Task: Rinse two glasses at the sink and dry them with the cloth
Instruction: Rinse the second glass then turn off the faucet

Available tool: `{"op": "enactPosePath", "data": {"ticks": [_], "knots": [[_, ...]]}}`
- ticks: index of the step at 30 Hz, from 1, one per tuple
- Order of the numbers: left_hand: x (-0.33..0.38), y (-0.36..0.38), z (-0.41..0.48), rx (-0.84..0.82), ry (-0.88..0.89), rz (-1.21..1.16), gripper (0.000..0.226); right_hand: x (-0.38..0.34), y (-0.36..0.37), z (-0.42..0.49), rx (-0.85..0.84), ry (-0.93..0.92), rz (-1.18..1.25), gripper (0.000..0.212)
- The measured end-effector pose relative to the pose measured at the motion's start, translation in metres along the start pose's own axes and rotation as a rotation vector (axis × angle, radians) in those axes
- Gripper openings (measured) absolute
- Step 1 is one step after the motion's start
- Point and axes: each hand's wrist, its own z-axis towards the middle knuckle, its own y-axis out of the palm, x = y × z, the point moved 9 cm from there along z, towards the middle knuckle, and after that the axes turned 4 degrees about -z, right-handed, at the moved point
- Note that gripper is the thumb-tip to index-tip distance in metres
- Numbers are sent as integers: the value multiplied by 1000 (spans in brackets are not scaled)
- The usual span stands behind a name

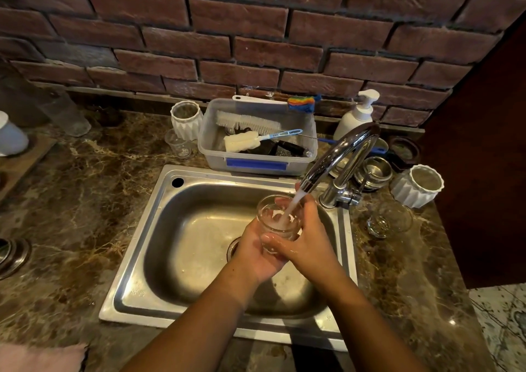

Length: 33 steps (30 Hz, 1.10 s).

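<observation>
A clear glass [274,219] is held upright over the steel sink [170,229], under the chrome tap [338,155]. Water runs from the spout into it. My left hand [256,255] cups the glass from below and on its left side. My right hand [304,235] wraps around its right side, wet, with the fingers over the far rim. A second clear glass [388,219] rests on the marble counter to the right of the sink. A pink cloth [39,357] shows at the bottom left corner.
A plastic tub [256,161] with brushes stands behind the sink. White ribbed cups [186,120] [417,185], a soap pump bottle [357,114], a small clear cup [179,144] and steel lids [374,172] stand around it. A brick wall rises behind.
</observation>
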Motion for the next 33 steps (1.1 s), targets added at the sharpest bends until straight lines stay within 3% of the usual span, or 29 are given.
{"op": "enactPosePath", "data": {"ticks": [5,10,15,18,21,24,33], "knots": [[-7,-9,6,37,-38,15,42,15,1,3,-79,93,24,91],[-4,-14,7,85,-41,120,39,24,-5,4,-17,112,27,73],[23,-10,2,86,139,304,30,21,-8,13,64,73,19,79],[44,-15,-3,165,305,471,32,18,4,10,-8,43,-39,86],[49,-18,-7,193,361,545,27,22,4,7,-34,42,-56,86],[45,-15,-9,189,364,562,25,25,-2,8,16,46,-41,89],[44,-17,-11,217,346,511,24,35,2,8,-83,41,-19,91]]}}
